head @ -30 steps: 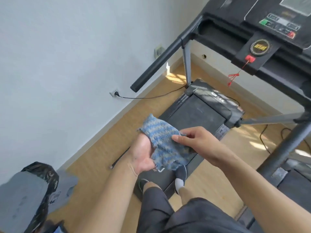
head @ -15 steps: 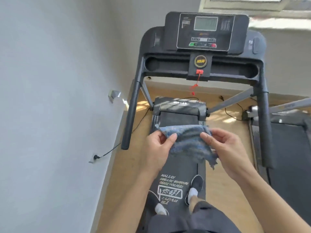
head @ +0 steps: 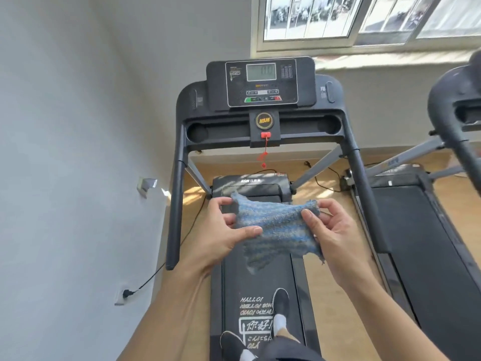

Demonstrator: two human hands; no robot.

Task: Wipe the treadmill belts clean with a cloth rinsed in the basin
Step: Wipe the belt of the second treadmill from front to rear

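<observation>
Cloth (head: 276, 230) stretched between both hands — left hand (head: 221, 235) and right hand (head: 330, 230) pinch it — above treadmill belt (head: 260, 282).

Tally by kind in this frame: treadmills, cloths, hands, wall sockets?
Treadmills: 2 (near treadmill, right treadmill)
Cloths: 1 (cloth)
Hands: 2 (left hand, right hand, both pinching it)
Wall sockets: 2 (upper socket, lower socket)
Total: 7
</observation>
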